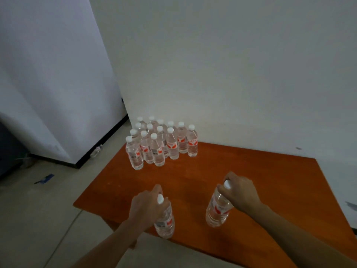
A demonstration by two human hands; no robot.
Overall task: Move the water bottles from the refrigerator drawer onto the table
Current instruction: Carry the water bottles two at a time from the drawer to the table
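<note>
- You already have a cluster of bottles (161,144) standing upright at the far left corner of the counter (251,171), just above the middle of the frame, packed close in rows with white caps up.
- Two more are in hand now: the left bottle (165,223) at the lower middle of the frame, near the counter's front edge, and the right bottle (217,209) beside it to the right, well apart from the cluster.
- Both look upright with their bases at or just on the counter; you cannot tell for sure whether they are fully set down.
- Your left hand (146,207) reaches in from the lower left, its grip clamped round the neck just under the cap.
- Your right hand (239,192) comes in from the lower right, grip closed over that bottle's neck, cap showing between the fingers.
- The refrigerator drawer is out of view, so you cannot judge how many remain; most of the job looks done.
</note>
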